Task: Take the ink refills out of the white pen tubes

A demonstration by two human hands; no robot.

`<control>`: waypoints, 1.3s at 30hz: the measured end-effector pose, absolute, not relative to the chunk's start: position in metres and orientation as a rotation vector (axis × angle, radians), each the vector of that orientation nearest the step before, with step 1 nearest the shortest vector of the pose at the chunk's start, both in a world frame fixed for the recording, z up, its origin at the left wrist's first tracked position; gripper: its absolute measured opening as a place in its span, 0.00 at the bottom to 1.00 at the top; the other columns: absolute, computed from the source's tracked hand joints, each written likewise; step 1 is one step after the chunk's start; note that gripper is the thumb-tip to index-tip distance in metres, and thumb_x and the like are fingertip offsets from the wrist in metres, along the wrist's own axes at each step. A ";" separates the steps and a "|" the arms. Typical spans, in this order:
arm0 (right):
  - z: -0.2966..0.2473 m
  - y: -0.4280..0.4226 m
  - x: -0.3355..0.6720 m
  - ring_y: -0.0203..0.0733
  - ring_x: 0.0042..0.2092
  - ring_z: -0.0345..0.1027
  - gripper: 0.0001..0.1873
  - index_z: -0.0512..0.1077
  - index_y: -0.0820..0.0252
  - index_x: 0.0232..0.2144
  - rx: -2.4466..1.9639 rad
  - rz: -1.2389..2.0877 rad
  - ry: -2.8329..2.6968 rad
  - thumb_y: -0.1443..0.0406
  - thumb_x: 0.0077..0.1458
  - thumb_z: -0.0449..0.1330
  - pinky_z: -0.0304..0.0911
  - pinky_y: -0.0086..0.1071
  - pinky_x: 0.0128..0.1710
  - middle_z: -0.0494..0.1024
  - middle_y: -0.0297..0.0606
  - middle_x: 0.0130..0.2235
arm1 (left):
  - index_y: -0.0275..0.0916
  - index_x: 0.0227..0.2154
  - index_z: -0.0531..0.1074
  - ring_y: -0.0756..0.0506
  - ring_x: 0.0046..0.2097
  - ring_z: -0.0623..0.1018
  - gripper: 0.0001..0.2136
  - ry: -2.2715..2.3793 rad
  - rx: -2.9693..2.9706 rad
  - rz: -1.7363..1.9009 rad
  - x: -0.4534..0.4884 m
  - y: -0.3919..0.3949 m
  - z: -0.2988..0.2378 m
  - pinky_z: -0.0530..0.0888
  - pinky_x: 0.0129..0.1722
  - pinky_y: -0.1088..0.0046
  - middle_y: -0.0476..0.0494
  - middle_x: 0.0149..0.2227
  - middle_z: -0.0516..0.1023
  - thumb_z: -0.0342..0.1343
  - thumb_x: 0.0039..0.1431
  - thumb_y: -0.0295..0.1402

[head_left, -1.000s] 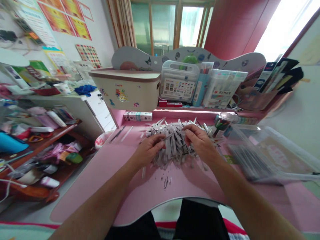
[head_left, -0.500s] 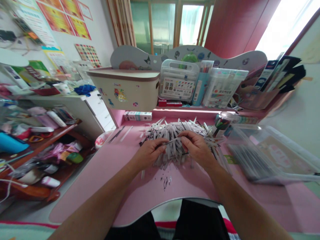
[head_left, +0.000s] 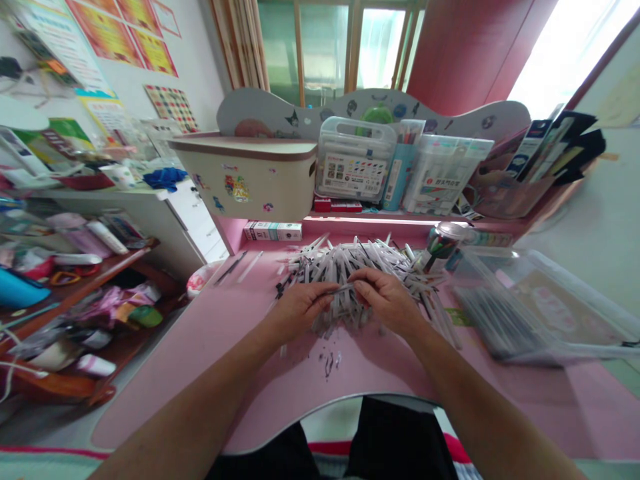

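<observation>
My left hand (head_left: 300, 308) and my right hand (head_left: 387, 298) meet over the near side of a heap of pens (head_left: 363, 257), most of them whitish or clear with dark tips. Between them is a slim, pale pen (head_left: 344, 288), lying nearly level. My left fingers pinch its left end, and my right thumb and fingers close on its right end. Blur hides its finer details. Small dark and clear scraps (head_left: 329, 365) lie on the pink desk (head_left: 200, 380) just in front of the heap.
To the right is a clear plastic box (head_left: 500, 327) with many thin sticks inside, beside a jar of pens (head_left: 443, 243). Two loose pens (head_left: 231, 268) lie at the left. Overhead, a shelf carries a beige bin (head_left: 245, 180) and marker cases (head_left: 355, 160).
My right hand has moved slightly left and down, closer to my left hand. Less of the pen shows between them. The view has shifted slightly.
</observation>
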State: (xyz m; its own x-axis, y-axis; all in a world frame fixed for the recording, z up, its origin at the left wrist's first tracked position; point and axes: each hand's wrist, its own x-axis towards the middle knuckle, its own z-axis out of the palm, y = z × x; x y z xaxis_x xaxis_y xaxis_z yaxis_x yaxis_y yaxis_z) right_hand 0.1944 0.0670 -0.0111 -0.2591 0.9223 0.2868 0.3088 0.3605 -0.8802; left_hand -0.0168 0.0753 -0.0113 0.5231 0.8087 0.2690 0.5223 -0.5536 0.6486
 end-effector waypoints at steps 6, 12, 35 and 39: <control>-0.008 0.064 0.192 0.32 0.24 0.62 0.09 0.73 0.60 0.37 -1.080 0.999 -1.665 0.62 0.59 0.54 0.59 0.27 0.25 0.69 0.29 0.23 | 0.41 0.48 0.77 0.43 0.43 0.82 0.16 1.119 2.429 0.863 -0.014 0.072 -0.011 0.76 0.45 0.68 0.43 0.44 0.84 0.50 0.62 0.29; -0.010 0.062 0.189 0.33 0.24 0.64 0.09 0.73 0.60 0.35 -1.070 1.081 -1.554 0.62 0.57 0.56 0.62 0.27 0.25 0.71 0.30 0.23 | 0.39 0.48 0.76 0.44 0.37 0.82 0.15 1.165 2.645 0.881 -0.012 0.070 -0.015 0.76 0.36 0.70 0.42 0.38 0.84 0.48 0.64 0.28; 0.036 0.046 0.211 0.30 0.27 0.66 0.08 0.76 0.57 0.37 -0.949 0.811 -1.453 0.61 0.55 0.63 0.66 0.26 0.26 0.75 0.33 0.35 | 0.39 0.56 0.68 0.37 0.54 0.75 0.25 1.243 2.437 1.075 -0.025 0.083 -0.013 0.71 0.55 0.54 0.36 0.55 0.74 0.60 0.54 0.32; 0.093 0.008 0.251 0.35 0.32 0.73 0.07 0.75 0.56 0.41 -0.994 0.351 -1.374 0.63 0.59 0.61 0.71 0.31 0.30 0.78 0.37 0.38 | 0.38 0.55 0.68 0.41 0.47 0.77 0.22 1.374 2.201 1.177 -0.035 0.092 -0.011 0.74 0.50 0.57 0.37 0.52 0.75 0.57 0.56 0.35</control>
